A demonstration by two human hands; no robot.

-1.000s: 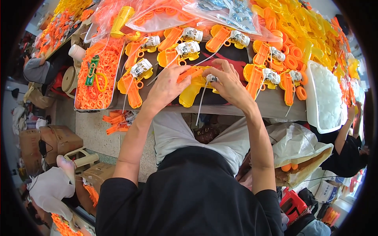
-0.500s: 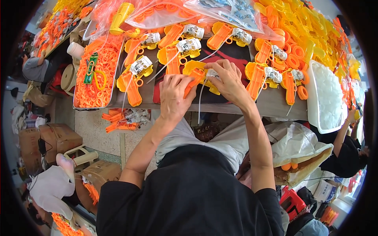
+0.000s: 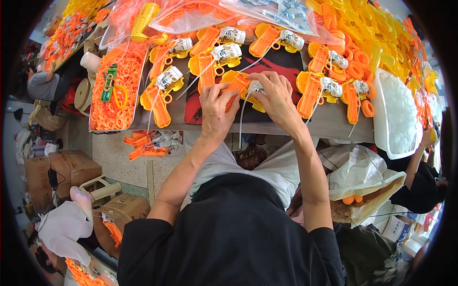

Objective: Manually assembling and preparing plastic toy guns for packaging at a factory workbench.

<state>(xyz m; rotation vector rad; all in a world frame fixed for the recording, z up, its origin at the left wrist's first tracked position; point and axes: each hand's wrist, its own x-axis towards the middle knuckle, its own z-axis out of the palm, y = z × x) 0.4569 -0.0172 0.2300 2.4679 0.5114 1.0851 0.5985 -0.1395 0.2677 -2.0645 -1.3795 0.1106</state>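
Note:
On the dark mat with red marks (image 3: pixel 192 107), a toy gun with an orange handle and yellow body (image 3: pixel 237 82) lies between my two hands. My left hand (image 3: pixel 215 112) is closed around its orange handle, thumb and fingers pinching the near side. The fingers of my right hand (image 3: pixel 275 97) close on the white mechanism (image 3: pixel 256 87) in its yellow end and partly cover it. A thin white tube or cord (image 3: pixel 241 121) hangs from the gun over the table edge. Similar toy guns (image 3: pixel 206 66) with white mechanisms (image 3: pixel 330 86) lie on both sides and behind.
A tray of small orange parts (image 3: pixel 112 121) stands at left, with green-handled cutters (image 3: pixel 109 83) on top. At right are orange rings (image 3: pixel 354 71) and a white tub of translucent pieces (image 3: pixel 397 121). Yellow shells (image 3: pixel 367 28) pile behind. An open sack (image 3: pixel 367 183) sits beside my right leg.
My left hand has shifted slightly right on the orange handle; my right hand stays at the white mechanism. At the lower right, something dark now covers the red stool.

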